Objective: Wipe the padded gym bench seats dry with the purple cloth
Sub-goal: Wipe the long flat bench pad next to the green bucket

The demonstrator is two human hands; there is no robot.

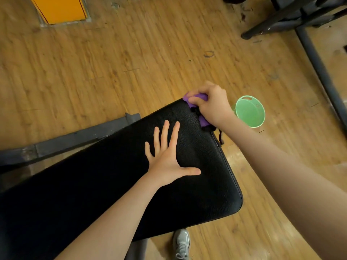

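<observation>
A black padded bench seat (105,184) runs from the lower left to the middle of the view. My left hand (167,156) lies flat on it with the fingers spread. At the seat's far right corner my right hand (212,104) grips the bunched purple cloth (197,98) and holds it against the padding. Purple cloth also shows under the wrist, with a black fringe or cord hanging over the seat's edge. Most of the cloth is hidden by the fingers.
A green bucket (250,111) stands on the wooden floor just right of the seat corner. The bench's dark metal frame (78,136) shows at left. Black machine legs (317,59) cross the upper right. An orange panel (60,8) sits top left. A grey shoe (181,244) is below.
</observation>
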